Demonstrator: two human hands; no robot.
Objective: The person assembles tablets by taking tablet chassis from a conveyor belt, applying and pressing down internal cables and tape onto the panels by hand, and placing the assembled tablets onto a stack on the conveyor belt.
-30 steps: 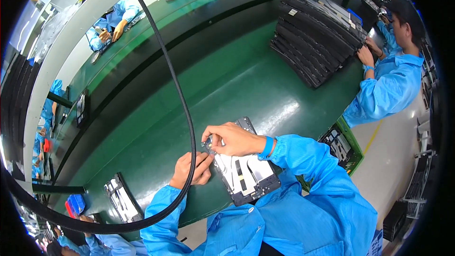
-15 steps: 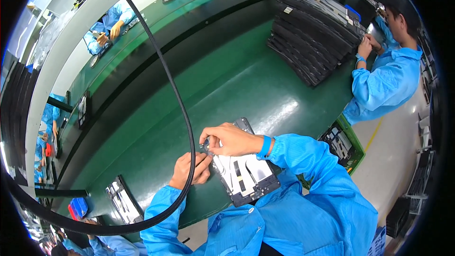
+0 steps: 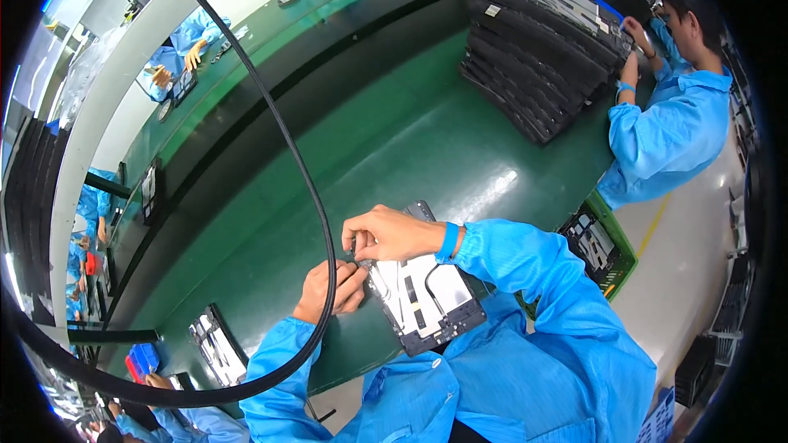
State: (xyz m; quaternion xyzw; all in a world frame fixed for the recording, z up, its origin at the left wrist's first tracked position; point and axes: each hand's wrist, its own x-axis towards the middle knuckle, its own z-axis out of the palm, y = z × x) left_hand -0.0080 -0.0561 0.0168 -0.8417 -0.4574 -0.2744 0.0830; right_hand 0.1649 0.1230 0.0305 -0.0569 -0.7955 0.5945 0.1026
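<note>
An opened tablet (image 3: 427,295) lies at a slant on the green bench, close to my body. Silver battery surfaces fill its middle, and dark boards edge its two ends. My left hand (image 3: 331,289) is closed, its fingertips meeting at the tablet's upper left corner. Over that same corner, my right hand (image 3: 392,234) pinches thumb and fingers together, its palm partly covering the tablet's far end. Whatever sits between the fingertips is too small and hidden to name. A blue band (image 3: 448,241) circles my right wrist.
Black trays (image 3: 533,66) are stacked at the back right, beside a co-worker (image 3: 669,131). A second opened tablet (image 3: 218,346) lies to the left. The green crate (image 3: 611,250) holds parts on the right. A thick black cable (image 3: 300,156) loops across the view.
My right hand has shifted slightly up and left at the tablet's corner; my left hand stays about where it was. The co-worker's hands have moved apart at the tray stack.
</note>
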